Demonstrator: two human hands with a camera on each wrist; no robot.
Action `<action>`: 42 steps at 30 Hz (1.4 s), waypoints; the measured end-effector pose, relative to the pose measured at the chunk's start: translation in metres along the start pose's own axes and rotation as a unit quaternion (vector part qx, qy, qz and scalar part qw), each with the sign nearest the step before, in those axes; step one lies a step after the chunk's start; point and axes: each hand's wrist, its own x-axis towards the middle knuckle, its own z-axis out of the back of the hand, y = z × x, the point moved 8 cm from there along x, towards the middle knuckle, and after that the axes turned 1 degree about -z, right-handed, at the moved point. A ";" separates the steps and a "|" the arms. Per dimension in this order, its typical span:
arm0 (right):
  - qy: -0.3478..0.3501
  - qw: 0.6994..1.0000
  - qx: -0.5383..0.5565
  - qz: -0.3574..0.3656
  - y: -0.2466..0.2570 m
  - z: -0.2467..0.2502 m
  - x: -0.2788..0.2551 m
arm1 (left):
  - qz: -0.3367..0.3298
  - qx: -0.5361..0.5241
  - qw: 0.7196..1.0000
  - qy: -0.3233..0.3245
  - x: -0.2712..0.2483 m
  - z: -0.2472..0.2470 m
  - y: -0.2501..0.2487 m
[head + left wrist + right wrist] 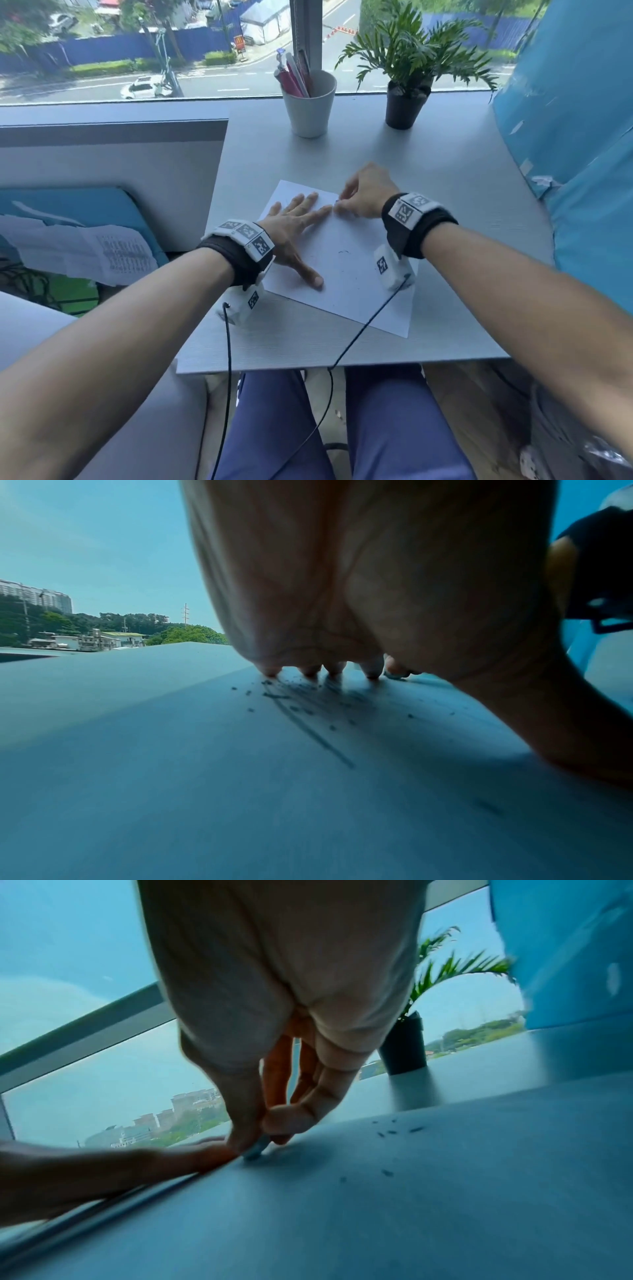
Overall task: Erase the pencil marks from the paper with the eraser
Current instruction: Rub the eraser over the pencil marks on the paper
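Observation:
A white sheet of paper (pixel 346 274) lies slanted on the grey table (pixel 445 178). My left hand (pixel 294 222) rests flat on the sheet's left part, fingers spread and straight. My right hand (pixel 363 198) pinches a small bluish eraser (pixel 255 1150) between thumb and fingers and holds its tip against the paper near the far edge, right beside the left fingertips (pixel 205 1148). A dark pencil stroke (pixel 308 729) runs across the paper under the left palm, with eraser crumbs (pixel 274 695) around it. Faint pencil marks (pixel 343 252) show mid-sheet. More crumbs (pixel 394 1131) lie to the right of the eraser.
A white cup (pixel 310 102) of pens and a potted plant (pixel 407 102) stand at the table's far edge by the window. A blue covered object (pixel 582 154) rises on the right. Printed papers (pixel 85 253) lie on a blue surface to the left. Wrist cables (pixel 359 335) cross the table's near edge.

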 end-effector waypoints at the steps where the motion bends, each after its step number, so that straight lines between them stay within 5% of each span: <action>1: -0.001 1.000 -0.005 0.003 0.002 -0.003 -0.002 | 0.001 0.002 1.000 0.000 0.000 0.000 -0.001; 6: 0.154 0.986 -0.026 0.063 0.027 -0.038 -0.038 | 0.001 0.004 1.000 0.001 -0.001 0.003 -0.001; 11: -0.003 1.000 -0.011 0.005 0.008 -0.007 0.004 | 0.007 0.032 0.999 0.017 -0.004 0.004 -0.008; 17: 0.114 0.990 -0.039 0.074 0.030 -0.040 -0.042 | 0.017 0.030 0.999 0.020 -0.005 0.004 -0.006; 22: 0.019 0.999 -0.018 0.018 0.017 -0.014 -0.010 | 0.019 0.026 0.999 0.020 -0.004 0.004 -0.007; 27: 0.149 0.984 -0.059 0.078 0.037 -0.046 -0.054 | 0.020 0.023 0.999 0.025 -0.005 0.003 -0.007; 32: -0.005 1.000 -0.007 -0.006 0.008 -0.002 0.004 | 0.018 0.028 0.999 0.026 -0.005 0.004 -0.007; 38: 0.147 0.983 -0.062 0.091 0.045 -0.045 -0.064 | 0.022 0.029 0.999 0.028 -0.007 0.004 -0.010; 42: 0.041 0.997 -0.058 0.038 0.024 -0.009 -0.007 | 0.023 0.025 0.999 0.028 -0.006 0.005 -0.008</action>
